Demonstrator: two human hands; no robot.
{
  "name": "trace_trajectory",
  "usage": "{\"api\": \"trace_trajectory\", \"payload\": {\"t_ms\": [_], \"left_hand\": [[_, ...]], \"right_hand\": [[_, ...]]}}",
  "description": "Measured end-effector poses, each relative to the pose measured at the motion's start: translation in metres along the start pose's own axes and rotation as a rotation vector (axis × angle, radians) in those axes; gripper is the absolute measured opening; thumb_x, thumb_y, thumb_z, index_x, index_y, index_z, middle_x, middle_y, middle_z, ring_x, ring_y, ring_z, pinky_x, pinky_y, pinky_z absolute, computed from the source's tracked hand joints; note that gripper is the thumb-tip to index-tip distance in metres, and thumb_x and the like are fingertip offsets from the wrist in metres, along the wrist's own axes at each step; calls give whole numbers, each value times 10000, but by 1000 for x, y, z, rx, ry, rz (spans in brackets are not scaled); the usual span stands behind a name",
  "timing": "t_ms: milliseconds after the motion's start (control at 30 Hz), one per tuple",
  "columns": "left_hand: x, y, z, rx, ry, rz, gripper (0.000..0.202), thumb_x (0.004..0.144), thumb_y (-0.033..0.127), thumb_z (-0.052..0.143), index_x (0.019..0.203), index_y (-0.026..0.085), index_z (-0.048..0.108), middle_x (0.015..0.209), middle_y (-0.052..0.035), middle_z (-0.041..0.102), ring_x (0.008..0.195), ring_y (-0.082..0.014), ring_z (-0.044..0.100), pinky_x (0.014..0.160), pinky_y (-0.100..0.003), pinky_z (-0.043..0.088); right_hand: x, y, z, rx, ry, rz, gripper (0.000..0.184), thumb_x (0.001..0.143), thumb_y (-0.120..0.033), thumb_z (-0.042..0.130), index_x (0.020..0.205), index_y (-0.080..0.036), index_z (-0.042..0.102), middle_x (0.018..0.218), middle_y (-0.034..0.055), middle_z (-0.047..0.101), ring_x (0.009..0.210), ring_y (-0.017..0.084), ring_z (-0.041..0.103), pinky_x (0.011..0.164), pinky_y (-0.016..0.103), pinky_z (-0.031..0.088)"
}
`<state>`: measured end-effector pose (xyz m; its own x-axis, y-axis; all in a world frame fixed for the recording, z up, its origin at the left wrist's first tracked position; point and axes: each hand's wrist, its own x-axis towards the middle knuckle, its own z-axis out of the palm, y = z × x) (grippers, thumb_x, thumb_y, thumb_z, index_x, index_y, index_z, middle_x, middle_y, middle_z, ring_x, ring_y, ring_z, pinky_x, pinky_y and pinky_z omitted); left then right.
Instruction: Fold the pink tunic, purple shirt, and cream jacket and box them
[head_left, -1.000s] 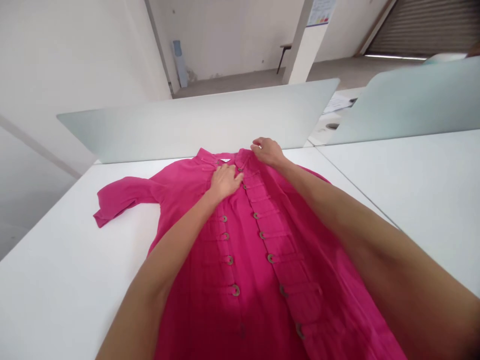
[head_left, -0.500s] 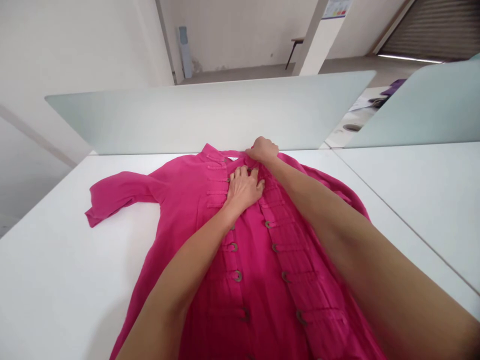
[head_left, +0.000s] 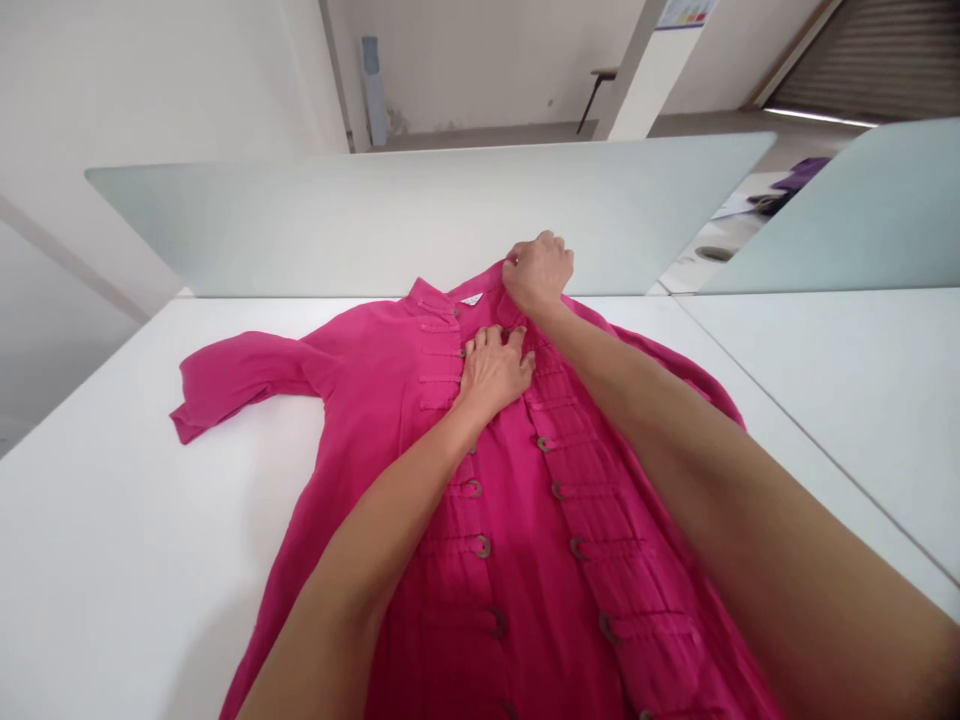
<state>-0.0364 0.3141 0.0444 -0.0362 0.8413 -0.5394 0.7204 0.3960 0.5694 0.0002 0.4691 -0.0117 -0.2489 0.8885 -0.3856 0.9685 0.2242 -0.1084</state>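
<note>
A bright pink buttoned shirt [head_left: 375, 400] lies front-up on the white table [head_left: 112, 520], one sleeve spread out to the left. Two rows of round buttons and loops run down its front. My left hand [head_left: 495, 368] lies on the chest just below the collar, fingers spread and pressing the cloth flat. My right hand [head_left: 538, 270] is closed on the right side of the collar and holds it raised off the table.
A frosted glass divider [head_left: 375, 220] stands along the table's far edge, and a second one [head_left: 862, 210] stands to the right. Another white desk surface [head_left: 847, 370] adjoins on the right. Beyond lie a white pillar and open floor.
My right hand has lifted the collar's right side up and away. My left hand slid from the left placket to the shirt's middle and stays there.
</note>
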Motion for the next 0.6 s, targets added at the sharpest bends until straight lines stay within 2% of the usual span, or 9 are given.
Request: {"api": "trace_trajectory", "payload": {"t_ms": [100,267,433,500,600], "left_hand": [[1,0,-4,-39,-18,-17,511,1075,359,462,1551,190,540,1529,-167,550,1413,-320,486,1170,-459,393],[19,-7,-8,-123,-72,-66,513,1030,331,521,1532,245,578,1543,-136,566,1415,-339,494,1146,-492,436],[43,-16,-10,-246,-73,-64,557,948,142,522,1490,228,612,1306,-113,728,1257,-289,644,1068,-420,509],[48,-21,-10,-309,-59,-85,579,923,88,500,1479,215,606,1228,-103,756,1191,-272,685,1017,-392,533],[54,-27,-10,-368,-37,-127,588,937,78,476,1513,178,540,1210,-111,763,1161,-257,706,1019,-379,532]], "right_hand": [[-5,1,0,-7,-3,-18,409,997,-233,427,1223,-116,747,1322,241,605,1283,412,535,1093,621,425],[-2,0,-5,76,-59,84,382,967,-226,496,1248,-172,750,1171,184,694,1113,357,638,994,529,502],[-3,-2,-6,104,-86,120,360,942,-193,530,1211,-192,771,1185,158,720,1119,340,666,986,480,521],[-6,-1,-9,101,-110,129,369,947,-198,540,1242,-197,762,1230,152,713,1138,334,667,992,470,520],[-15,3,-19,94,-135,114,383,949,-220,556,1275,-207,755,1242,140,715,1135,332,666,983,467,524]]}}
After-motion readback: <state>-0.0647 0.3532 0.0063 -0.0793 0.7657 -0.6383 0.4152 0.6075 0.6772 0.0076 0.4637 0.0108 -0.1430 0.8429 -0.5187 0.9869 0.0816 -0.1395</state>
